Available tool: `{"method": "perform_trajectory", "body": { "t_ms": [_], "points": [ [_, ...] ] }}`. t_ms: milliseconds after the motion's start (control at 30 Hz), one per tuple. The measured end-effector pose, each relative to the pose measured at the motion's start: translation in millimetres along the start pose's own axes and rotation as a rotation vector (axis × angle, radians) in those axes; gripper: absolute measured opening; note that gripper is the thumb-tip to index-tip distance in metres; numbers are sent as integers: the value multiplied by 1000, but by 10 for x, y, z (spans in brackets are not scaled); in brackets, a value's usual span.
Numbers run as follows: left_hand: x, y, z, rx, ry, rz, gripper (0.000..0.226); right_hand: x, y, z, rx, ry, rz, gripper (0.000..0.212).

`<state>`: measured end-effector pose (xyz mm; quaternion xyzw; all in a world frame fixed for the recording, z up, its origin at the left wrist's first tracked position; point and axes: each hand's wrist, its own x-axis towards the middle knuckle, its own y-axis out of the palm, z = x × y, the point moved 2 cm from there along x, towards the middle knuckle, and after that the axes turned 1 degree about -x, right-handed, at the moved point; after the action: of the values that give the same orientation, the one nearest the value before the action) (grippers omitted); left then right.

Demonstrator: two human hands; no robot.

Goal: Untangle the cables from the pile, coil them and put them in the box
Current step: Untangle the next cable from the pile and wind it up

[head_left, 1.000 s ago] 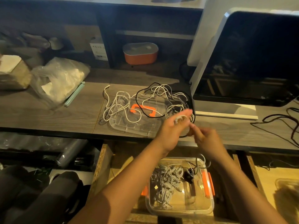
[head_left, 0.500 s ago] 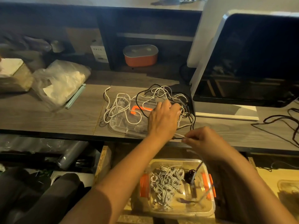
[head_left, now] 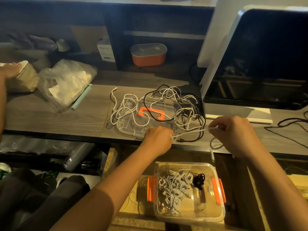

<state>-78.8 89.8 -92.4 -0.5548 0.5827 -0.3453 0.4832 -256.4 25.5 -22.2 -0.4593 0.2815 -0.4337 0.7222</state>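
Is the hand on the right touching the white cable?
Touching. The head view shows the right hand pinching the white cable between its fingertips, the cable running taut across to the left hand.

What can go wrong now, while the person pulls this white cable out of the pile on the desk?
The white cable, stretched between the left hand and the right hand, still runs into the pile, so pulling may tighten knots. The pile lies on a clear lid near the desk edge; it might drag off. The loose end hangs beside the box and could snag.
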Motion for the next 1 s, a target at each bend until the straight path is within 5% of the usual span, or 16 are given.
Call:
{"method": "perform_trajectory", "body": {
  "t_ms": [133, 267, 400, 500, 600, 700, 1000],
  "points": [
    [-16, 4, 35, -670, 41, 205, 38, 36, 76, -159, -24, 63, 55, 20],
    [-143, -173, -251, -1669, 44, 312, 38, 33, 330, -169, -98, 113, 191, 18],
    [-4, -349, -480, -1884, 101, 97, 27, -78, 648, 98, -149, 9, 424, 21],
    [126, -406, -539, -1580, -83, -280, 23, -171, 745, 366, -185, -135, 508, 16],
    [197, -318, -401, -656, -28, -626, 19, -167, 714, 435, -170, -170, 462, 19],
    [245, -204, -189, -163, -34, -550, 22, -118, 612, 331, -227, -131, 433, 20],
    [148, -34, -119, -19, 13, -109, 71, 13, 299, 14, -126, 54, 86, 16]
  ]
}}
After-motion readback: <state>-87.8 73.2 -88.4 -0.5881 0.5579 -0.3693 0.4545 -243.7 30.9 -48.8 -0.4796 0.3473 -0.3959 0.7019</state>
